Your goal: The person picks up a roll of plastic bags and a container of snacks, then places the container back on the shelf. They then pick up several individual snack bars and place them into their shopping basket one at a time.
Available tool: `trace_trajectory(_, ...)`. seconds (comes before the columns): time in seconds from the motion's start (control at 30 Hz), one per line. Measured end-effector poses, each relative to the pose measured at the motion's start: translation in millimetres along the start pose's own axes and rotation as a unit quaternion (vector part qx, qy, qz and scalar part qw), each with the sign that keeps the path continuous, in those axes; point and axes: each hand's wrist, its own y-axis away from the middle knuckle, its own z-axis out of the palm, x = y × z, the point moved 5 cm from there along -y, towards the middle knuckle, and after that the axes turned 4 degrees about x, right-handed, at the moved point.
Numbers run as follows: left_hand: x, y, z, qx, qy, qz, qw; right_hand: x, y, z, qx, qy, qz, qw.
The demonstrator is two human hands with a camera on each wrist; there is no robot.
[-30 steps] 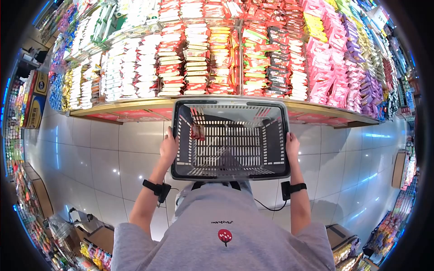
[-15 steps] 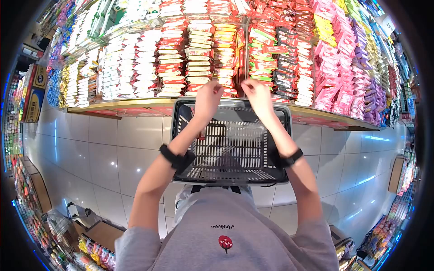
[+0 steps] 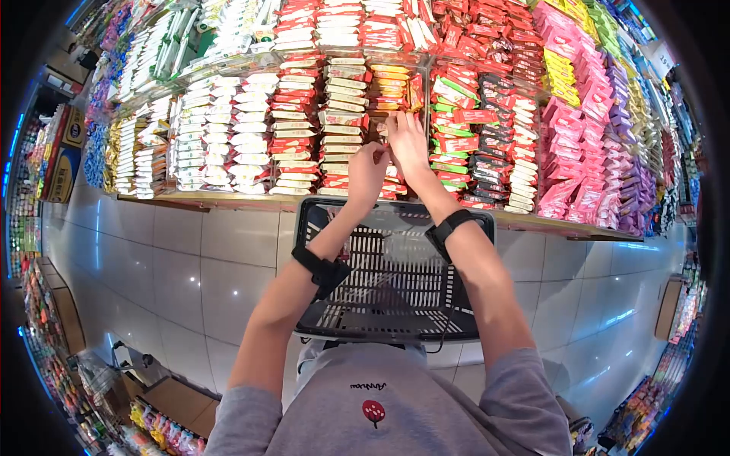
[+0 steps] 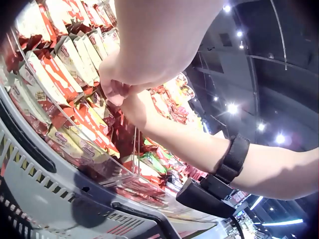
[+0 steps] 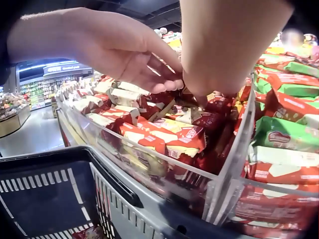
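Both hands are over a clear-walled compartment of red and cream snack packets [image 5: 174, 134]. In the head view my right hand [image 3: 408, 144] reaches into it with its fingers stretched forward among the packets; the right wrist view hides most of its fingertips. My left hand [image 5: 124, 55] hovers just beside it, fingers loosely bent, with nothing in its grasp. Below my forearms, a dark grey shopping basket [image 3: 395, 304] stands against the display's front edge. A red packet [image 5: 89, 232] lies in the basket's bottom.
Yellow-orange packets [image 3: 390, 85] lie farther back in the same column. A clear divider [image 5: 232, 149] separates it from green and red packets [image 5: 286, 137] on the right. Pink packets [image 3: 566, 159] fill the shelf beyond. Tiled floor [image 3: 182, 251] surrounds the basket.
Both hands have left the basket's side rims and moved forward over the shelf. The right hand has gone deeper among the packets, and the view has shifted, with the basket lower in it.
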Motion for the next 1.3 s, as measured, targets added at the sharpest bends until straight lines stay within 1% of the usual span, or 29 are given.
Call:
trace_trajectory(0.03,0.7,4.0,-0.3,-0.011,0.009,-0.008,1.000,1.2,1.2,-4.1,0.013,0.003,-0.015,1.000)
trace_trajectory(0.07,-7.9,8.1,3.3,-0.030,0.070,-0.061,0.995,2.5,2.8,-9.1,0.026,0.007,-0.032,0.999)
trace_trajectory(0.1,-17.9,11.7,8.4,-0.047,0.133,-0.113,0.984,6.2,5.9,-11.2,-0.030,-0.010,-0.014,0.999)
trace_trajectory(0.13,-15.5,15.4,8.3,-0.062,0.195,-0.163,0.965,5.3,6.7,-31.9,-0.020,-0.055,0.006,0.998)
trace_trajectory(0.17,-12.6,24.1,9.5,-0.067,0.294,-0.231,0.925,4.9,14.0,-44.8,-0.019,-0.095,0.043,0.994)
trace_trajectory(0.2,-12.1,29.1,9.7,-0.053,0.327,-0.258,0.907,4.7,22.7,-54.5,-0.017,-0.134,0.079,0.988)
trace_trajectory(0.27,-13.1,40.2,11.4,-0.029,0.389,-0.312,0.866,-0.6,45.2,-62.9,-0.049,-0.234,0.112,0.964)
trace_trajectory(0.3,-11.9,44.7,10.8,-0.024,0.392,-0.334,0.857,-5.5,56.4,-62.2,-0.074,-0.271,0.118,0.952)
trace_trajectory(0.33,-13.7,49.4,9.9,-0.028,0.386,-0.338,0.858,-11.8,62.6,-63.5,-0.092,-0.298,0.078,0.947)
trace_trajectory(0.4,-21.6,58.4,4.4,-0.035,0.374,-0.344,0.861,-18.2,69.1,-66.7,-0.106,-0.357,0.073,0.925)
trace_trajectory(0.47,-28.6,70.5,-2.7,-0.030,0.367,-0.355,0.860,-11.4,69.3,-59.0,-0.147,-0.479,0.178,0.847)
trace_trajectory(0.53,-26.2,83.3,-13.4,-0.023,0.353,-0.370,0.859,-0.9,63.5,-49.4,-0.102,-0.410,0.178,0.889)
trace_trajectory(0.6,-25.1,92.8,-21.7,-0.027,0.349,-0.374,0.859,4.1,56.9,-39.6,-0.057,-0.297,0.136,0.943)
trace_trajectory(0.67,-30.3,96.8,-24.2,-0.030,0.349,-0.366,0.862,1.6,49.3,-25.3,-0.052,-0.211,0.089,0.972)
trace_trajectory(0.73,-31.2,98.9,-26.0,-0.028,0.348,-0.374,0.859,-4.2,43.1,-12.1,-0.059,-0.136,0.041,0.988)
trace_trajectory(0.8,-31.0,100.2,-28.0,-0.024,0.342,-0.375,0.861,-9.3,38.6,-5.2,-0.059,-0.093,-0.011,0.994)
trace_trajectory(0.87,-37.0,100.5,-23.2,-0.062,0.347,-0.368,0.861,-12.7,34.8,-2.2,-0.068,-0.051,-0.059,0.995)
trace_trajectory(0.9,-37.2,100.9,-22.9,-0.067,0.341,-0.373,0.860,-13.6,35.2,-3.4,-0.043,-0.044,-0.090,0.994)
trace_trajectory(1.0,-36.5,104.8,-19.8,-0.079,0.334,-0.385,0.856,-10.2,29.1,2.2,-0.073,-0.020,-0.123,0.990)
trace_trajectory(1.03,-36.6,106.5,-18.6,-0.083,0.333,-0.389,0.855,-10.4,26.4,2.9,-0.099,-0.015,-0.138,0.985)
trace_trajectory(1.13,-35.5,111.0,-17.9,-0.089,0.364,-0.385,0.843,-14.0,23.2,-16.4,-0.063,0.017,-0.164,0.984)
trace_trajectory(1.17,-35.9,113.5,-20.2,-0.091,0.363,-0.390,0.841,-10.8,26.8,-24.4,-0.094,-0.012,-0.123,0.988)
trace_trajectory(1.23,-43.5,118.8,-25.6,-0.091,0.361,-0.395,0.840,-15.9,31.2,-66.0,-0.119,-0.085,-0.062,0.987)
trace_trajectory(1.27,-48.0,122.2,-27.8,-0.092,0.361,-0.399,0.838,-19.4,40.3,-81.0,-0.132,-0.120,-0.031,0.983)
trace_trajectory(1.3,-51.4,124.7,-30.1,-0.094,0.346,-0.393,0.846,-24.3,54.0,-89.1,-0.152,-0.171,-0.003,0.974)
